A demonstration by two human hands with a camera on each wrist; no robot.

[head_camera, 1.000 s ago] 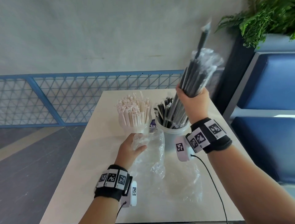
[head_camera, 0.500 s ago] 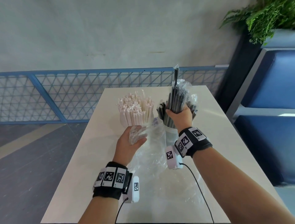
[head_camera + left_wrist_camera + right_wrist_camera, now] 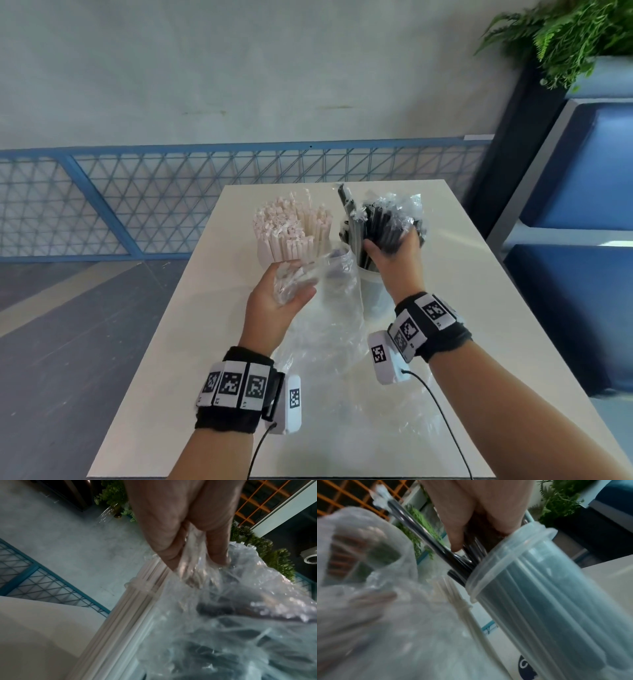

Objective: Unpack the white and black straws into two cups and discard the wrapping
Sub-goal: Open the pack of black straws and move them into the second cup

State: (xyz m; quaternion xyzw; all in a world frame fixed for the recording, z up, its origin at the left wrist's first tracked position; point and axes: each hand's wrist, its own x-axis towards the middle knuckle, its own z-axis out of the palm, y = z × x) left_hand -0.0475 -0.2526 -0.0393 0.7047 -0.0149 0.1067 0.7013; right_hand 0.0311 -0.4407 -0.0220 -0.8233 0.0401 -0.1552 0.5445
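My right hand (image 3: 394, 248) grips a bundle of black straws (image 3: 380, 222) standing in a clear plastic cup (image 3: 370, 279); the right wrist view shows that cup (image 3: 547, 588) packed with dark straws below my fingers (image 3: 455, 539). Left of it a second cup, largely hidden, holds white straws (image 3: 294, 229). My left hand (image 3: 284, 294) holds crumpled clear wrapping (image 3: 329, 274), which hangs down onto the white table (image 3: 164, 377). In the left wrist view my fingers (image 3: 164, 545) pinch the wrapping (image 3: 197, 574) beside the white straws (image 3: 130, 615).
More clear plastic film (image 3: 359, 411) is spread over the table's near half. A blue mesh railing (image 3: 137, 198) runs behind the table. Blue seating (image 3: 582, 240) stands on the right, with a green plant (image 3: 565, 37) above it.
My right hand has come down from above the table and lowered the black straws into the cup. The left hand stays near the white straws with the wrapping.
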